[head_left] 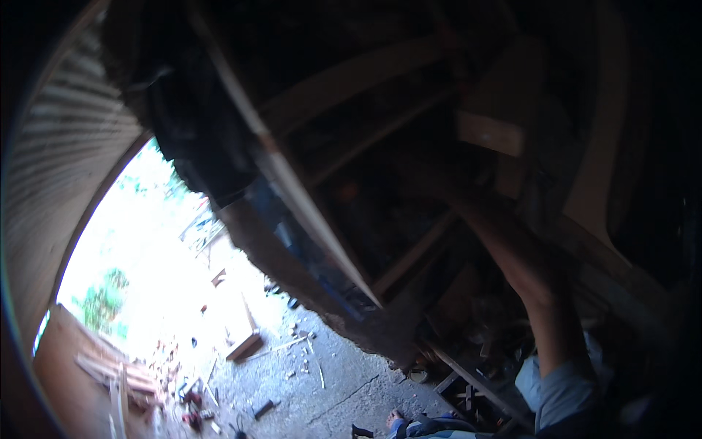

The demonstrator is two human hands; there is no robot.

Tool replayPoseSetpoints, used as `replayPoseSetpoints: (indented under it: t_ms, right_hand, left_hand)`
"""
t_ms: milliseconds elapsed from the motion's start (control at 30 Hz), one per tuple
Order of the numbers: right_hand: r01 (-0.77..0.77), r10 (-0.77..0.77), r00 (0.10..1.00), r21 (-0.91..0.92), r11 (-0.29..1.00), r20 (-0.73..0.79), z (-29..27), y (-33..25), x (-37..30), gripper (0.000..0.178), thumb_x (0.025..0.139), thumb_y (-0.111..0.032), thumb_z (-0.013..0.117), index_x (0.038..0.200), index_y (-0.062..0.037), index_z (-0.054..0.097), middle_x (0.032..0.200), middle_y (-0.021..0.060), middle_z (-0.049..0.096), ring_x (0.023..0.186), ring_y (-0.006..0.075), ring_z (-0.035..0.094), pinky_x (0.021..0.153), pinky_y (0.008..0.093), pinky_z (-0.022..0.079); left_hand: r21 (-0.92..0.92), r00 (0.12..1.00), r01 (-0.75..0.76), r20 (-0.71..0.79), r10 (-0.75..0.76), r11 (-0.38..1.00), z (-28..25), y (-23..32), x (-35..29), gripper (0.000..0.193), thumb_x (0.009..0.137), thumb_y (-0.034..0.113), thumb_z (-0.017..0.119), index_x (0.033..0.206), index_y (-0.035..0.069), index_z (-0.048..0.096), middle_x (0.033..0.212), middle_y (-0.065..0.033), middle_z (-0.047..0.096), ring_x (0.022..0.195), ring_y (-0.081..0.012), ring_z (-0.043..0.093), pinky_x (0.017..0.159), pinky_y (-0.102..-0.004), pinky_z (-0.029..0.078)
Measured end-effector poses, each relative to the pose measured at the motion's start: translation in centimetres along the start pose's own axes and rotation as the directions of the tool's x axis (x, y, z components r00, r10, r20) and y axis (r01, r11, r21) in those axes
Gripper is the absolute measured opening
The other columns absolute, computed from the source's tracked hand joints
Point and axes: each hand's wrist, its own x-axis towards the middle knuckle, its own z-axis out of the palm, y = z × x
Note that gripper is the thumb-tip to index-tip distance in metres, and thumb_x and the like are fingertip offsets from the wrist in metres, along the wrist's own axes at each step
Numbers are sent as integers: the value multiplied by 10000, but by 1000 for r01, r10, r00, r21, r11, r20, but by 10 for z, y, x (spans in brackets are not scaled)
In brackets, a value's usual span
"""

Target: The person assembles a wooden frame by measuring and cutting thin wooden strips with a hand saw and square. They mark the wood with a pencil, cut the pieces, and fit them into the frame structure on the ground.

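Note:
My right arm (pixel 537 285), in a light blue sleeve, reaches from the lower right up into a dark wooden shelf (pixel 292 183). My right hand (pixel 433 184) is at the arm's far end, among the shelf boards. Deep shadow hides its fingers and anything they may touch. Nearest to it are a crosswise board (pixel 417 252) below and the pale end of a wooden block (pixel 490 133) to the right. My left hand is out of the picture.
A curved wooden piece (pixel 599 146) stands at the right. Wood scraps and tools litter the concrete floor (pixel 322 395), including a dark-handled tool (pixel 263 408). Boards (pixel 121 377) are piled at the lower left. Corrugated sheeting (pixel 66 139) borders a bright opening.

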Motion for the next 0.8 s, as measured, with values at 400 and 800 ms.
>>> replayPoseSetpoints:
  t_ms: [400,800]
  right_hand:
    - [-22,22,1000,-25,999,19,-17,16,4,580,880,-180,676,1432,-63,538,1344,208,598,1248,387,567,1054,479,449]
    - [-127,133,988,-73,989,84,-38,35,-33,564,962,-163,634,1490,-35,481,1486,211,506,1381,390,464,1147,463,362]
  left_hand:
    - [-313,964,222,-72,-256,924,38,-59,-53,541,888,505,648,1151,41,739,1080,-230,745,1077,-397,703,933,-478,535]
    - [-409,860,471,13,-511,782,54,-161,-110,539,885,500,651,1159,44,739,1085,-227,746,1080,-391,705,934,-470,536]
